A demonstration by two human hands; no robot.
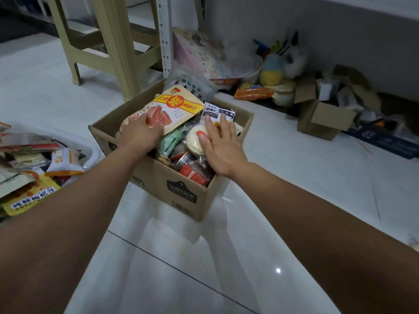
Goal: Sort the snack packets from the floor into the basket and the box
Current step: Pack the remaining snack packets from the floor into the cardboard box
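A cardboard box (188, 196) stands on the floor ahead, packed with several snack packets. My left hand (138, 134) lies on a large yellow and cream packet (176, 105) at the box's far left, fingers bent over its lower edge. Over the right side of the box, my right hand (220, 143) presses flat, fingers straight, on the packets beside a round pale yellow packet (195, 140). A black and white packet (215, 111) sticks up at the box's far side. A white basket (91, 155) full of packets stands at the left edge.
A beige plastic stool (113, 48) stands behind the box. Along the grey wall at the right lie a small open carton (322, 118), an orange packet (254, 92), bags and soft toys. The floor is glossy white tile.
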